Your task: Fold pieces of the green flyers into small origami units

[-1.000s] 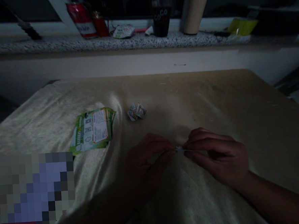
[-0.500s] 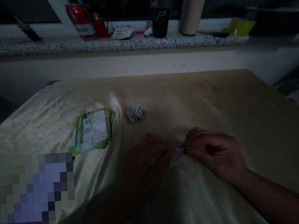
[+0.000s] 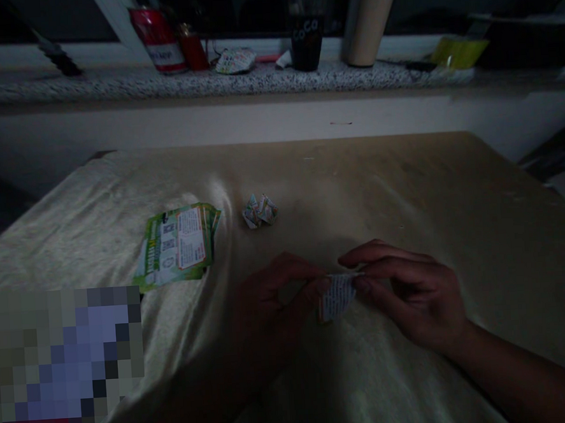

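Note:
A small folded piece of printed paper [image 3: 338, 295] hangs between my two hands, its lines of text facing me. My left hand [image 3: 281, 301] pinches its upper left edge between thumb and fingers. At the upper right corner, my right hand [image 3: 411, 286] grips it with thumb and index finger, the other fingers curled or held slightly away. Beyond my left hand sits a folded paper piece [image 3: 259, 211] with colourful print. To the left lies a stack of green printed leaflets [image 3: 179, 246], slightly fanned. Dim light hides the fine folds.
A pale satin cloth covers the table [image 3: 405, 185]. On the granite sill [image 3: 265, 82] behind stand a red can [image 3: 160, 40], a red lighter [image 3: 193, 48], a dark CoCo cup [image 3: 306, 38], a beige cylinder [image 3: 371, 21] and a yellow item [image 3: 459, 52]. A blurred patch covers the lower left.
The paper between my hands has turned so more of its printed face shows. My right fingers have shifted on its edge, the index and middle fingers more spread. The view has moved slightly.

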`<act>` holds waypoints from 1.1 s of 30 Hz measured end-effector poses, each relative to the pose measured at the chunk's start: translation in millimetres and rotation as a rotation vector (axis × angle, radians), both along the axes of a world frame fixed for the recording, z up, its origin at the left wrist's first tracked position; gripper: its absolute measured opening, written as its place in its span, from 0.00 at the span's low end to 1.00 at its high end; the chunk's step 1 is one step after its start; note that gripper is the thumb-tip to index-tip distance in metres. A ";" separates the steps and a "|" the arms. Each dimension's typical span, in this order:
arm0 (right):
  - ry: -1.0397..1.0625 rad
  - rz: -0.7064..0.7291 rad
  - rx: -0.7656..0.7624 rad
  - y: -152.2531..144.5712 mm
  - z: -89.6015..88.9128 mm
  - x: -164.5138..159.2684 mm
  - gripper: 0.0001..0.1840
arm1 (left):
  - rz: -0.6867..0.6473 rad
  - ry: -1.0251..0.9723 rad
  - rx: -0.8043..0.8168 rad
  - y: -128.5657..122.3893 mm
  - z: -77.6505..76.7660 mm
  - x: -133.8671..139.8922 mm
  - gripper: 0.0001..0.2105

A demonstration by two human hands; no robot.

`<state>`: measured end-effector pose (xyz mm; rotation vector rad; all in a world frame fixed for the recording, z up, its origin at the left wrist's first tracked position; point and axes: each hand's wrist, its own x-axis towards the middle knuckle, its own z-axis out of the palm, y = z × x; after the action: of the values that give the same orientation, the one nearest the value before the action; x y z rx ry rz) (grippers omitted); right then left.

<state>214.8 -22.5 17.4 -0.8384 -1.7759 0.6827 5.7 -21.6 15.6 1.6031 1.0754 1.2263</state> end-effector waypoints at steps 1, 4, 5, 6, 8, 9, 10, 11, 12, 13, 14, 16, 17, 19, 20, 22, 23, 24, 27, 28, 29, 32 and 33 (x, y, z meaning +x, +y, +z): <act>-0.015 -0.018 -0.003 -0.5 0.2 0.0 0.08 | 0.013 -0.012 -0.036 0.2 0.5 1.1 0.02; -0.010 -0.043 -0.048 -1.2 -1.3 -0.8 0.06 | 0.028 -0.020 -0.127 0.8 1.1 3.1 0.02; 0.001 -0.043 -0.071 -1.0 -2.6 -1.1 0.06 | 0.040 -0.020 -0.149 1.0 0.6 3.2 0.02; 0.013 -0.040 -0.095 -0.7 -4.1 -1.3 0.05 | 0.048 -0.025 -0.175 1.3 -0.3 3.0 0.02; 0.021 -0.023 -0.144 0.3 -7.3 -1.4 0.04 | 0.050 -0.053 -0.241 1.9 -3.1 2.3 0.03; 0.018 -0.010 -0.166 0.8 -8.6 -1.4 0.04 | 0.043 -0.073 -0.275 2.3 -4.6 1.9 0.04; 0.015 0.000 -0.183 1.2 -9.5 -1.3 0.04 | 0.036 -0.092 -0.300 2.7 -6.1 1.6 0.04; 0.012 0.010 -0.199 1.6 -9.9 -1.2 0.04 | 0.030 -0.106 -0.316 3.2 -7.3 1.6 0.05; 0.011 0.015 -0.211 1.8 -9.8 -1.2 0.05 | 0.028 -0.116 -0.322 3.6 -8.3 1.7 0.05; 0.008 0.021 -0.223 1.9 -9.2 -1.1 0.05 | 0.025 -0.120 -0.330 4.1 -8.9 2.1 0.05; 0.008 0.022 -0.230 1.8 -8.3 -1.0 0.06 | 0.027 -0.127 -0.338 4.6 -9.3 2.6 0.05; 0.011 0.023 -0.235 1.3 -6.2 -0.5 0.07 | 0.024 -0.141 -0.373 5.8 -9.8 3.7 0.05; 0.014 0.024 -0.238 1.0 -5.4 -0.2 0.07 | 0.021 -0.147 -0.390 6.6 -10.0 4.0 0.05; 0.019 0.029 -0.249 0.5 -4.9 0.7 0.07 | 0.010 -0.142 -0.406 8.4 -10.3 3.6 0.06; 0.019 0.034 -0.261 0.5 -5.2 1.1 0.07 | 0.001 -0.130 -0.405 9.4 -10.3 3.0 0.06; 0.006 0.052 -0.284 0.7 -6.5 1.8 0.07 | -0.032 -0.087 -0.393 10.9 -9.3 1.5 0.06; -0.005 0.066 -0.292 0.8 -7.3 1.9 0.07 | -0.055 -0.053 -0.386 11.3 -8.4 1.1 0.06; -0.020 0.083 -0.299 0.9 -8.2 1.9 0.07 | -0.088 -0.014 -0.376 11.6 -7.2 0.9 0.06; -0.073 0.141 -0.317 0.9 -10.4 0.9 0.07 | -0.194 0.091 -0.308 11.7 -4.0 2.8 0.06; -0.088 0.155 -0.323 0.8 -11.0 0.3 0.08 | -0.217 0.114 -0.271 11.6 -3.6 3.8 0.06; -0.098 0.164 -0.327 0.7 -11.5 -0.3 0.08 | -0.240 0.129 -0.235 11.5 -3.4 4.7 0.06; -0.097 0.172 -0.310 0.9 -12.4 -2.2 0.08 | -0.268 0.146 -0.153 11.0 -3.9 6.2 0.08; -0.090 0.174 -0.303 1.1 -12.5 -2.8 0.07 | -0.265 0.145 -0.144 10.7 -3.9 6.4 0.08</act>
<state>212.0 -21.4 4.9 -0.9339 -1.8678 1.0620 12.1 -11.0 11.7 1.6806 0.9791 0.8505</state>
